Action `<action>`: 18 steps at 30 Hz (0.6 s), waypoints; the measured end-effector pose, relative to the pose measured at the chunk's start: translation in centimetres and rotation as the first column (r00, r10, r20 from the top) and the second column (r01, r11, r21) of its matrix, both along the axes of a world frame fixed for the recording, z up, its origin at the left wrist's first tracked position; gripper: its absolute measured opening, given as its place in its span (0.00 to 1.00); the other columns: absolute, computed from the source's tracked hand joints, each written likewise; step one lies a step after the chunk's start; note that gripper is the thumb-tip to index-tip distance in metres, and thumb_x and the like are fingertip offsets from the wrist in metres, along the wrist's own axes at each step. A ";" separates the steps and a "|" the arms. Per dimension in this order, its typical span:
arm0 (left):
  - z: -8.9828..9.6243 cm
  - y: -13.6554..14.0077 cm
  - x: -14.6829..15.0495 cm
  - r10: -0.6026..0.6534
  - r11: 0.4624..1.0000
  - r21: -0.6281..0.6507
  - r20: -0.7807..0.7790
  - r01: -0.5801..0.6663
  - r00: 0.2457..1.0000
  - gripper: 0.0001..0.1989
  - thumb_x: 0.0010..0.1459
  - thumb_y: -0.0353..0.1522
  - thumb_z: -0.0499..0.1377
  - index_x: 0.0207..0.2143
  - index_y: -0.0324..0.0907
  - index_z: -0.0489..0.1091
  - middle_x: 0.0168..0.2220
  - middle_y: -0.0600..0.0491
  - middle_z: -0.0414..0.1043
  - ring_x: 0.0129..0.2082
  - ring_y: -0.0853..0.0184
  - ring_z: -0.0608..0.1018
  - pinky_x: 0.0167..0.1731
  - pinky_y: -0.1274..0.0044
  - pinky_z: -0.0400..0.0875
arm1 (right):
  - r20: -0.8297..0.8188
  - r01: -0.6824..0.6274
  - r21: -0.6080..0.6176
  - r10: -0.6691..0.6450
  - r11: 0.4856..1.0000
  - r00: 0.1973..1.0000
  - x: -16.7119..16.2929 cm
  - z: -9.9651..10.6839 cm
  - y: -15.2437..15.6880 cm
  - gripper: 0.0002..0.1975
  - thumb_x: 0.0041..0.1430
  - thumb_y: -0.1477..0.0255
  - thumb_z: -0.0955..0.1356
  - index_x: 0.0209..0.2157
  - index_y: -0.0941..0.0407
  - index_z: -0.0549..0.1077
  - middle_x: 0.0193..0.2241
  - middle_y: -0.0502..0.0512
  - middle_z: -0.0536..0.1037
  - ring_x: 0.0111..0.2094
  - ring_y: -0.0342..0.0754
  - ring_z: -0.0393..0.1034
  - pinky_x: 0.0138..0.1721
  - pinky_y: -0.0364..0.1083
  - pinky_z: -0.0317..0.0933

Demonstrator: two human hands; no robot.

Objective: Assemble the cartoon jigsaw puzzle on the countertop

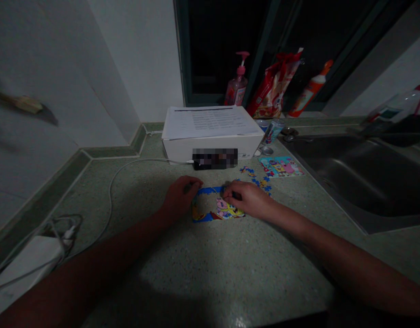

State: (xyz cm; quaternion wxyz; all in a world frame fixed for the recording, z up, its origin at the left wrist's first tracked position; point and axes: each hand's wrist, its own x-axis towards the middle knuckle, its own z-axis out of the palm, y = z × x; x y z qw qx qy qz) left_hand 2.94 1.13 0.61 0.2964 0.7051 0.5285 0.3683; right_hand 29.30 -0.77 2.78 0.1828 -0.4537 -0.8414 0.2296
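Observation:
A partly assembled jigsaw puzzle (210, 217) with a blue border and a cartoon picture lies on the counter between my hands. Its middle left shows bare counter, while pink and yellow figures fill the right side. At the upper left corner, my left hand (181, 198) has curled fingers, thumb and forefinger together; anything in them is hidden. My right hand (249, 199) is bent over the upper right part, fingertips pinched close to the picture. Whatever they grip is too small to make out. Loose puzzle pieces (263, 183) are scattered beyond my right hand.
A printed cartoon card (282, 166) lies beside the metal sink (346, 182). Behind the puzzle stands a white box (179, 149) with a paper on top and a dark device in front. A cable (110, 200) runs along the left. A can (274, 132) and bottles stand behind.

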 end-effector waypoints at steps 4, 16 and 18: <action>0.1 0.0 0.0 0.002 1.000 -0.007 0.001 -0.002 1.000 0.09 0.66 0.34 0.58 0.39 0.44 0.80 0.40 0.51 0.83 0.42 0.60 0.83 0.49 0.67 0.77 | 0.059 -0.014 0.039 0.012 0.999 0.998 0.0 0.0 -0.2 0.07 0.68 0.74 0.68 0.37 0.51 0.79 0.36 0.55 0.79 0.38 0.51 0.75 0.41 0.50 0.66; 0.1 -0.1 0.0 -0.002 1.000 -0.004 0.008 0.002 1.000 0.08 0.67 0.34 0.59 0.38 0.45 0.79 0.40 0.52 0.83 0.43 0.60 0.83 0.50 0.65 0.77 | 0.133 -0.050 0.079 0.039 0.996 0.990 0.6 0.0 -0.8 0.10 0.72 0.69 0.66 0.40 0.50 0.81 0.41 0.56 0.81 0.43 0.53 0.76 0.44 0.52 0.68; 0.1 0.0 0.0 -0.008 1.000 -0.003 0.012 0.008 1.000 0.08 0.67 0.34 0.59 0.38 0.46 0.79 0.39 0.52 0.83 0.42 0.60 0.83 0.49 0.66 0.77 | 0.158 -0.061 0.086 0.047 0.994 0.986 0.5 0.1 -1.0 0.11 0.72 0.69 0.66 0.40 0.50 0.81 0.42 0.57 0.81 0.44 0.54 0.76 0.44 0.53 0.68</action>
